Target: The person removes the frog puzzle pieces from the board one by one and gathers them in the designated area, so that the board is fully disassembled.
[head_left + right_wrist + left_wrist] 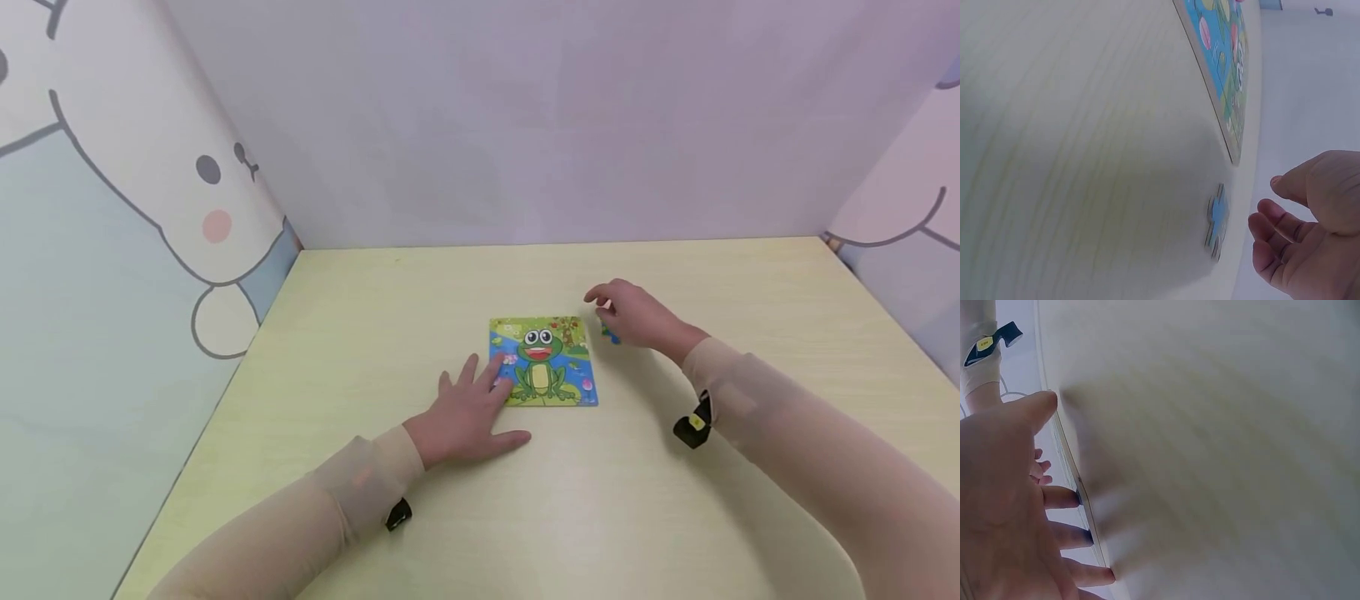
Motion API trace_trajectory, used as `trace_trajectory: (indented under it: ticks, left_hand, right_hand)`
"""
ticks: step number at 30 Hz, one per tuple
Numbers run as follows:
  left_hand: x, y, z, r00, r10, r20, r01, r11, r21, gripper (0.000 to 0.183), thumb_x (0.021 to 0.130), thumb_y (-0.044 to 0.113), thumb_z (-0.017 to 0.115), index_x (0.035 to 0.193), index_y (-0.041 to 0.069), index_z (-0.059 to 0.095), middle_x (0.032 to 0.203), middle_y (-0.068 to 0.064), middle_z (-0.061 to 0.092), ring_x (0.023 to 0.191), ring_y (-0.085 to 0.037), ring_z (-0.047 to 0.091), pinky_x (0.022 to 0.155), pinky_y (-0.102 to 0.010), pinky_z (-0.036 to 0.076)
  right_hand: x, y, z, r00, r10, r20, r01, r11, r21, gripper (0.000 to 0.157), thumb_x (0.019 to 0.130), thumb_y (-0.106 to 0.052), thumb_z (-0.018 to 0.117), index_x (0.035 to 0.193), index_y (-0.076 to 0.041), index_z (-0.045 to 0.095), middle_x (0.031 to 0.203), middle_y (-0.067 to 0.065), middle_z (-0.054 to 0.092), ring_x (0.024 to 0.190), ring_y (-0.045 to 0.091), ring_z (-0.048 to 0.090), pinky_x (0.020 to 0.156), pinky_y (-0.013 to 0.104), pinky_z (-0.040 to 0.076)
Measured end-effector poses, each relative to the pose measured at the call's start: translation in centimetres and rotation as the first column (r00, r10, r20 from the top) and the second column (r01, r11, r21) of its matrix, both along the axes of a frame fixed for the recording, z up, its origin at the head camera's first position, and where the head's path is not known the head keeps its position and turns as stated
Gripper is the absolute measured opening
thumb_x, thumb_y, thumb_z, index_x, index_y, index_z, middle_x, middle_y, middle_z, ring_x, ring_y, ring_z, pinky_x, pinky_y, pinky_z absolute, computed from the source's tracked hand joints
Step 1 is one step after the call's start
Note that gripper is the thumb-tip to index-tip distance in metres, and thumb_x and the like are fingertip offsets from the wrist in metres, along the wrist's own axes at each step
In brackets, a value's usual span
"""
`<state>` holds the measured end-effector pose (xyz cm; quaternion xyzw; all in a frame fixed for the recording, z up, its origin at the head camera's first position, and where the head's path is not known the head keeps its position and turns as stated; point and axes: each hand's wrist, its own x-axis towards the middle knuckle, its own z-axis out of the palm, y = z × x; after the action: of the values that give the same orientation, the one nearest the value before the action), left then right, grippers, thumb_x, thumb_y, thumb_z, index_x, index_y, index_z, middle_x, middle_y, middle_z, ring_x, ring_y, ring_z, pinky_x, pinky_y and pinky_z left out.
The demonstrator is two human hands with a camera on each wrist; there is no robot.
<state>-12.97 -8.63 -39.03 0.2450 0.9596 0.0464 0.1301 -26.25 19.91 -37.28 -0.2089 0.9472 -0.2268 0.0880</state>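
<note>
A square frog jigsaw puzzle (538, 379) lies flat on the table, with blue and green scenery around the frog. My left hand (465, 421) is spread palm down at its left side, two fingers reaching over the picture's edge and the thumb out on the table. To the right of the puzzle, my right hand (633, 315) hovers with loosely bent fingers and nothing between them. Beneath it is a loose blue and green jigsaw piece (611, 335), partly hidden by the hand in the head view. The right wrist view shows this piece (1217, 220) on the tabletop, apart from the fingertips.
The pale wood table (360, 317) runs back to a plain light wall (525, 125). Cartoon-printed panels (150, 208) stand along the sides. A black strap with a yellow label (694, 422) hangs at the right wrist, and another black one (399, 514) at the left.
</note>
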Motion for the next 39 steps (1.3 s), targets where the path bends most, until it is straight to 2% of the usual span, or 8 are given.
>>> trace_trajectory:
  ticks: [8,14,20,25,32,39]
  left_hand:
    - [0.0,0.1,-0.1,1.000,-0.001,-0.005,0.001,1.000,-0.015,0.077,0.096,0.074,0.053,0.146,0.015,0.049,0.175,-0.014,0.022,0.155,-0.052,0.026,0.108,-0.078,0.036]
    - [0.1,0.1,0.0,1.000,-0.004,-0.009,0.004,1.000,-0.029,0.079,0.096,0.075,0.052,0.147,0.015,0.049,0.175,-0.014,0.022,0.155,-0.052,0.027,0.108,-0.078,0.036]
    - [0.3,0.1,0.1,0.999,-0.023,-0.030,0.022,0.999,-0.033,0.079,0.097,0.075,0.051,0.146,0.013,0.050,0.174,-0.015,0.023,0.153,-0.052,0.029,0.105,-0.078,0.039]
    - [0.4,0.2,0.4,0.999,-0.026,-0.029,0.025,0.999,-0.039,0.079,0.097,0.074,0.051,0.146,0.012,0.050,0.174,-0.015,0.022,0.154,-0.052,0.029,0.105,-0.078,0.038]
    - [0.4,0.1,0.3,0.999,-0.024,-0.031,0.022,0.999,-0.039,0.079,0.097,0.074,0.051,0.146,0.012,0.049,0.175,-0.015,0.022,0.154,-0.053,0.029,0.105,-0.078,0.039]
    - [0.4,0.2,0.2,0.999,-0.022,-0.034,0.021,0.999,-0.034,0.077,0.097,0.074,0.052,0.143,0.012,0.050,0.174,-0.015,0.023,0.154,-0.053,0.029,0.105,-0.079,0.039]
  right_hand:
    - [0.7,-2.9,-0.8,0.998,0.052,0.029,-0.051,0.998,-0.021,0.034,0.105,-0.008,0.057,0.137,0.001,0.063,0.130,0.025,0.060,0.116,0.038,0.062,0.101,0.053,0.053]
    - [1.4,-5.1,-1.2,0.994,0.110,0.013,-0.110,0.994,-0.007,0.034,0.104,-0.014,0.063,0.137,-0.003,0.065,0.134,0.022,0.058,0.120,0.036,0.059,0.105,0.053,0.051]
    - [1.9,-7.0,-1.3,0.990,0.143,0.010,-0.143,0.988,0.064,0.035,0.104,-0.020,0.065,0.138,-0.011,0.066,0.140,0.021,0.055,0.128,0.039,0.054,0.107,0.056,0.048]
    - [2.0,-8.0,-1.2,0.986,0.167,-0.008,-0.165,0.976,0.139,0.034,0.102,-0.024,0.069,0.134,-0.013,0.069,0.142,0.022,0.054,0.130,0.041,0.051,0.107,0.059,0.046]
    - [1.6,-9.2,-0.1,0.987,0.127,0.102,-0.145,0.970,0.194,0.036,0.100,-0.025,0.068,0.134,-0.013,0.067,0.151,0.023,0.048,0.139,0.044,0.045,0.113,0.067,0.038]
    - [1.1,-9.6,0.3,0.979,0.095,0.178,-0.132,0.969,0.208,0.036,0.099,-0.023,0.066,0.134,-0.014,0.065,0.156,0.023,0.043,0.144,0.044,0.038,0.119,0.069,0.030]
